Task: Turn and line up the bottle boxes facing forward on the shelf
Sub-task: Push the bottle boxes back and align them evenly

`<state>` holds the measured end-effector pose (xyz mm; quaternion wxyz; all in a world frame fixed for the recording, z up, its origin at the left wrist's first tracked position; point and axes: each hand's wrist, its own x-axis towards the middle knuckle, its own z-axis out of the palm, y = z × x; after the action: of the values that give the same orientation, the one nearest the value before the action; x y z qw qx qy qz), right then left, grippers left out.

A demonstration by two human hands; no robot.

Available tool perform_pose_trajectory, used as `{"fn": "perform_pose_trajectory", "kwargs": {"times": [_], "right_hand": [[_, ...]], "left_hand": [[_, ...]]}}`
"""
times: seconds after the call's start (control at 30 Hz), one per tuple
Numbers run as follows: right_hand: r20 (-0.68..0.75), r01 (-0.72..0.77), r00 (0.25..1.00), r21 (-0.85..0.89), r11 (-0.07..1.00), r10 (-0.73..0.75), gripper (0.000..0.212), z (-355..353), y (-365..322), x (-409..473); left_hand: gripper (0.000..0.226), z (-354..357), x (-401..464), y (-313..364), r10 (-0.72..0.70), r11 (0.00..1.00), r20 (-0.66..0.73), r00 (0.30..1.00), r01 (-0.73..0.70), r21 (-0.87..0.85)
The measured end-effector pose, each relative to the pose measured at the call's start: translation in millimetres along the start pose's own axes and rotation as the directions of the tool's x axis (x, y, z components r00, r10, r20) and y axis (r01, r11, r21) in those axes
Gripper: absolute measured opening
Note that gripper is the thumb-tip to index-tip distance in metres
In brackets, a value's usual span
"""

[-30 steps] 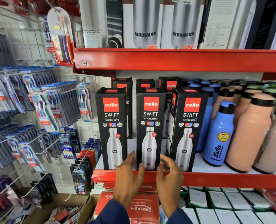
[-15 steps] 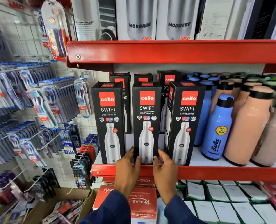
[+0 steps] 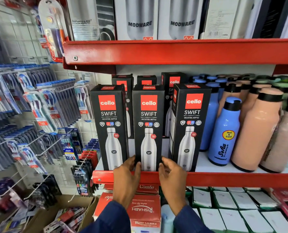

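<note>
Three black Cello Swift bottle boxes stand upright along the front of the red shelf (image 3: 224, 179). The left box (image 3: 110, 125) and the middle box (image 3: 148, 126) face forward. The right box (image 3: 190, 125) is turned slightly, showing part of its left side. My left hand (image 3: 127, 179) grips the middle box's lower left edge and my right hand (image 3: 171, 177) grips its lower right edge. More Cello boxes (image 3: 172, 84) stand in a back row, partly hidden.
Blue (image 3: 224, 132) and peach bottles (image 3: 256, 128) crowd the shelf right of the boxes. Modware boxes (image 3: 139, 17) fill the shelf above. Toothbrush packs (image 3: 38, 105) hang on a wire grid at left. Red Rishabh cartons (image 3: 143, 209) sit below my hands.
Both hands rose from below the shelf lip and closed on the bottom edges of the middle box. The view moved closer to the shelf.
</note>
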<state>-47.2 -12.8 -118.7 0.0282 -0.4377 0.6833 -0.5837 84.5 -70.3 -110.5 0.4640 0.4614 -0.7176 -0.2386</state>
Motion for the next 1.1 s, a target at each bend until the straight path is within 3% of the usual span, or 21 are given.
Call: {"fn": "perform_pose_trajectory", "kwargs": {"times": [0.2, 0.33, 0.4, 0.53, 0.63, 0.8, 1.1], "right_hand": [[0.008, -0.027, 1.000, 0.066, 0.997, 0.026, 0.032, -3.4, -1.2, -1.1], [-0.144, 0.019, 0.990, 0.126, 0.992, -0.001, 0.030, -7.5, -8.8, -9.4], [-0.183, 0.100, 0.980, 0.140, 0.985, -0.073, 0.026, -7.6, -16.9, -14.6], [0.042, 0.203, 0.976, 0.155, 0.967, -0.212, 0.027, 8.6, -42.3, -26.5], [0.207, 0.206, 0.950, 0.144, 0.968, -0.233, 0.038, 30.5, -56.5, -33.7], [0.265, 0.150, 0.950, 0.076, 0.986, -0.165, 0.050, 58.9, -66.8, -39.3], [0.258, 0.031, 0.965, 0.047, 0.998, -0.042, 0.049, 70.1, -69.2, -38.0]], "left_hand": [[0.035, -5.9, 0.1, -0.8, 0.014, 1.000, -0.010, 1.000, -0.014, 0.024], [0.032, -15.1, -3.8, -3.5, 0.030, 0.999, -0.017, 0.999, -0.031, -0.016], [0.023, -25.3, -6.9, -3.5, 0.064, 0.997, -0.083, 0.994, -0.068, -0.043], [0.016, -47.2, -5.9, -11.7, 0.062, 0.992, -0.319, 0.946, -0.093, -0.085], [0.025, -56.8, 1.9, -23.4, 0.007, 0.992, -0.434, 0.901, -0.061, -0.110], [0.046, -61.1, 11.7, -41.9, -0.064, 0.994, -0.313, 0.948, 0.033, -0.104], [0.041, -63.5, 18.2, -51.0, -0.129, 0.987, -0.233, 0.964, 0.101, -0.128]]}}
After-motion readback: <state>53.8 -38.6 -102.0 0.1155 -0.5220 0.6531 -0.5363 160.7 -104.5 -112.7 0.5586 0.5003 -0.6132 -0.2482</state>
